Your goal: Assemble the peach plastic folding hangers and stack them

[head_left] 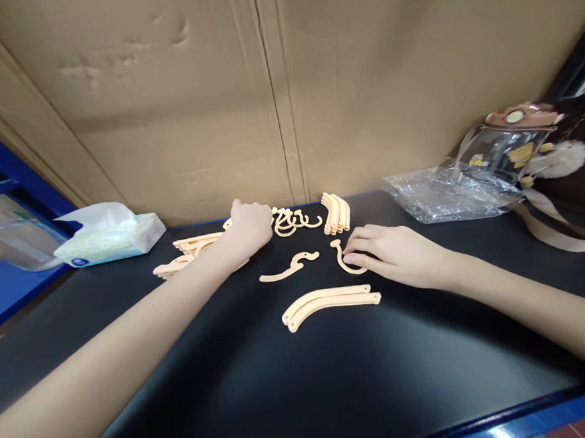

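My left hand [253,225] is closed with its fingers curled down at the back, between a pile of cream plastic hanger pieces [198,242] and a group of loose hooks [285,223]. Whatever its fingertips hold is hidden. With thumb and fingers, my right hand [392,252] pinches a cream hook [340,259] that lies on the table. Between the hands is a single curved hanger arm [291,269] with a notched end. Nearer to me, two long bent bars [331,303] lie side by side.
A stack of bent bars [336,212] stands at the back. A tissue pack [113,235] sits on the left of the black table [294,386]. To the right are a crinkled clear bag [451,191] and a clear bottle [503,151] with a strap. Cardboard [189,106] forms the back wall.
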A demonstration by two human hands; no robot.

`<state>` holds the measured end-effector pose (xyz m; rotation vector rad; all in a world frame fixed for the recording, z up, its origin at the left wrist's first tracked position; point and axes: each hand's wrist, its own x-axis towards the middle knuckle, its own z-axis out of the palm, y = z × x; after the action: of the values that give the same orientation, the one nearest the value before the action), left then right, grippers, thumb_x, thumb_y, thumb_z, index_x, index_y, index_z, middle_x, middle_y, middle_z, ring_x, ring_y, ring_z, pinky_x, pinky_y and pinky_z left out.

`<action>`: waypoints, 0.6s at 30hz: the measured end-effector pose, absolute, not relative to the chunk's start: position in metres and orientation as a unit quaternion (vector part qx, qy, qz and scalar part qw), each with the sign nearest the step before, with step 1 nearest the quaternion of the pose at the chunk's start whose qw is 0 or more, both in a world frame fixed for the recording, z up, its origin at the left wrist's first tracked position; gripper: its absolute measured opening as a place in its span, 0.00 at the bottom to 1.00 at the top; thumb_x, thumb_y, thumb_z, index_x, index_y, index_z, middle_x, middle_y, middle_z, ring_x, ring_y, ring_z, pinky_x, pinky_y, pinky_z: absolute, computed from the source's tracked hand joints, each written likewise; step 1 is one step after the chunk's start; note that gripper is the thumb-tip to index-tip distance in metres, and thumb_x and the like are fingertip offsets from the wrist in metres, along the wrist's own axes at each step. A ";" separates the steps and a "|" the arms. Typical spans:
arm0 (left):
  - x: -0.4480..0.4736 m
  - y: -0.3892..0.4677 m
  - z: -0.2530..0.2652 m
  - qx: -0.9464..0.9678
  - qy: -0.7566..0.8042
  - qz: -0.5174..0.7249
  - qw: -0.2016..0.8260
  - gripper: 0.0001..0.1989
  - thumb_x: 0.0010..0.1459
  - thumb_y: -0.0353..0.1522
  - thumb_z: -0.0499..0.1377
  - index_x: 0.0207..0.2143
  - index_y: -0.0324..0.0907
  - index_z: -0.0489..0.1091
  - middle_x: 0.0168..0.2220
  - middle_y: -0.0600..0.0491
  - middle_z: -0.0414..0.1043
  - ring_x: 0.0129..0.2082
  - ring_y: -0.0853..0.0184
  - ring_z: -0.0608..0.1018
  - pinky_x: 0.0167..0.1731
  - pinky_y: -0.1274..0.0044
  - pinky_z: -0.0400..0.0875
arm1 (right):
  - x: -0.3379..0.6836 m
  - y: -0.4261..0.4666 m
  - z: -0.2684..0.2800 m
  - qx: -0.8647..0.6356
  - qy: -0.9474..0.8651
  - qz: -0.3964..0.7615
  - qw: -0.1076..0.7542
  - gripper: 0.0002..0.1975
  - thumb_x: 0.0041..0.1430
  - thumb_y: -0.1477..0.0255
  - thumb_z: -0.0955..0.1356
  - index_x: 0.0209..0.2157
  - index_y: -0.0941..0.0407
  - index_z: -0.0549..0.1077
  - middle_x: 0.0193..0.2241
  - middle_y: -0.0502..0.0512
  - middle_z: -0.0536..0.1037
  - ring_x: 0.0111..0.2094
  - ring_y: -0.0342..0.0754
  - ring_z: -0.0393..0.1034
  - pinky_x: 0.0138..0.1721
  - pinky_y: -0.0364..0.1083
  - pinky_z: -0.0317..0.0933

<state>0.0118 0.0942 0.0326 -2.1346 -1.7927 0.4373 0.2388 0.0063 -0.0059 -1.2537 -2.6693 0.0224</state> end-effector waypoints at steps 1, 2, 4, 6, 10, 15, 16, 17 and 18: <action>0.012 0.095 0.032 -0.746 -0.628 0.152 0.162 0.09 0.59 0.31 0.56 0.38 0.36 0.73 0.38 0.47 0.76 0.40 0.61 0.76 0.45 0.67 0.62 | 0.239 0.006 -0.006 -0.423 -0.901 0.006 0.096 0.18 0.67 0.66 0.55 0.43 0.54 0.74 0.41 0.54 0.74 0.42 0.49 0.69 0.41 0.48 0.63; 0.012 0.095 0.031 -0.745 -0.628 0.150 0.165 0.09 0.59 0.32 0.56 0.37 0.36 0.73 0.38 0.48 0.76 0.40 0.62 0.76 0.45 0.67 0.63 | 0.239 0.006 -0.006 -0.423 -0.901 0.005 0.096 0.18 0.67 0.66 0.56 0.43 0.54 0.74 0.41 0.54 0.74 0.42 0.49 0.69 0.41 0.48 0.63; 0.013 0.096 0.028 -0.747 -0.626 0.145 0.171 0.09 0.59 0.31 0.56 0.37 0.36 0.73 0.37 0.48 0.76 0.39 0.62 0.76 0.45 0.67 0.62 | 0.239 0.007 -0.006 -0.422 -0.901 0.003 0.095 0.18 0.67 0.67 0.56 0.43 0.54 0.74 0.41 0.54 0.74 0.42 0.49 0.69 0.41 0.48 0.63; 0.013 0.096 0.026 -0.751 -0.621 0.139 0.176 0.08 0.58 0.27 0.55 0.35 0.35 0.73 0.36 0.45 0.77 0.38 0.60 0.77 0.44 0.68 0.61 | 0.239 0.007 -0.006 -0.422 -0.902 0.003 0.096 0.18 0.67 0.67 0.55 0.43 0.54 0.74 0.41 0.54 0.74 0.42 0.49 0.69 0.42 0.49 0.63; 0.013 0.095 0.024 -0.762 -0.610 0.118 0.183 0.10 0.53 0.22 0.54 0.34 0.35 0.74 0.36 0.41 0.78 0.37 0.56 0.78 0.41 0.70 0.59 | 0.238 0.007 -0.005 -0.420 -0.902 0.004 0.093 0.18 0.67 0.67 0.56 0.43 0.55 0.74 0.41 0.54 0.74 0.42 0.49 0.69 0.42 0.49 0.63; 0.013 0.090 0.033 -0.766 -0.610 0.088 0.183 0.11 0.50 0.22 0.54 0.33 0.34 0.74 0.35 0.39 0.77 0.38 0.55 0.78 0.40 0.70 0.60 | 0.239 0.007 -0.005 -0.423 -0.900 0.006 0.099 0.18 0.67 0.66 0.56 0.43 0.54 0.75 0.42 0.54 0.74 0.42 0.49 0.70 0.42 0.49 0.64; 0.013 0.088 0.038 -0.765 -0.612 0.079 0.183 0.11 0.50 0.22 0.53 0.34 0.34 0.74 0.35 0.39 0.77 0.38 0.54 0.78 0.40 0.70 0.61 | 0.239 0.007 -0.005 -0.423 -0.900 0.005 0.100 0.18 0.67 0.66 0.56 0.43 0.54 0.75 0.42 0.54 0.74 0.42 0.50 0.70 0.42 0.49 0.64; 0.013 0.085 0.042 -0.765 -0.613 0.069 0.184 0.11 0.51 0.23 0.53 0.34 0.33 0.74 0.35 0.39 0.77 0.38 0.54 0.78 0.40 0.70 0.61 | 0.239 0.007 -0.006 -0.423 -0.901 0.005 0.101 0.18 0.67 0.66 0.56 0.43 0.54 0.75 0.42 0.54 0.74 0.42 0.50 0.70 0.42 0.49 0.64; 0.013 0.081 0.047 -0.767 -0.613 0.056 0.184 0.11 0.52 0.24 0.52 0.34 0.33 0.73 0.35 0.39 0.77 0.38 0.54 0.78 0.40 0.69 0.62 | 0.239 0.007 -0.006 -0.423 -0.901 0.005 0.102 0.18 0.67 0.66 0.56 0.42 0.54 0.75 0.42 0.55 0.74 0.42 0.50 0.70 0.42 0.49 0.64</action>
<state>0.0127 0.0809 0.0468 -2.1610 -1.7268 0.1587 0.2390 0.0070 -0.0057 -1.2482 -2.6599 0.0149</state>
